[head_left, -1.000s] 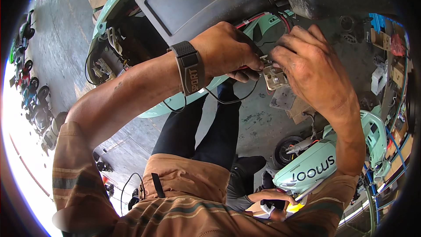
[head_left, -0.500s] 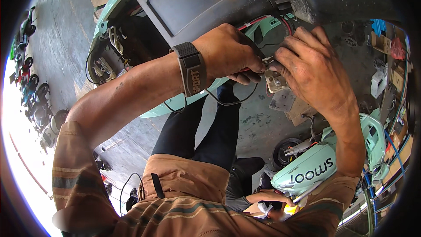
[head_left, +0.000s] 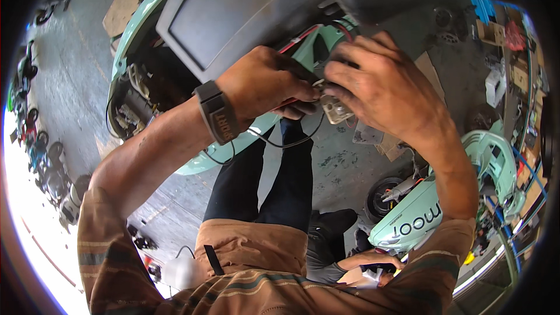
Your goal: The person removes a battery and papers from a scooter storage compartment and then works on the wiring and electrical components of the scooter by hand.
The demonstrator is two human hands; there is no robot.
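My left hand (head_left: 265,84), with a dark watch on its wrist, pinches the end of a thin red wire (head_left: 284,104). Its fingertips are closed and dirty. Close by on the right, my right hand (head_left: 382,79) is closed around a pale, yellowish plastic connector block (head_left: 336,111) with metal contacts. The two sets of fingertips nearly meet at the block's upper edge, and my fingers hide the wire's tip there. A black cable (head_left: 291,143) hangs in a loop below the hands. Behind them is a mint-green scooter body (head_left: 119,52) with a large dark grey box (head_left: 233,17) on it.
Loose wires and connectors (head_left: 131,114) lie inside the open scooter body at left. Another mint-green scooter panel (head_left: 408,221) and a wheel (head_left: 385,198) are at lower right, beside a co-worker's arm (head_left: 367,259). Shelves with boxes (head_left: 496,81) line the right; parked scooters (head_left: 52,163) stand at far left.
Both hands, with the wire and connector block, have shifted left in the view along with the scooter body. Their grips look the same.
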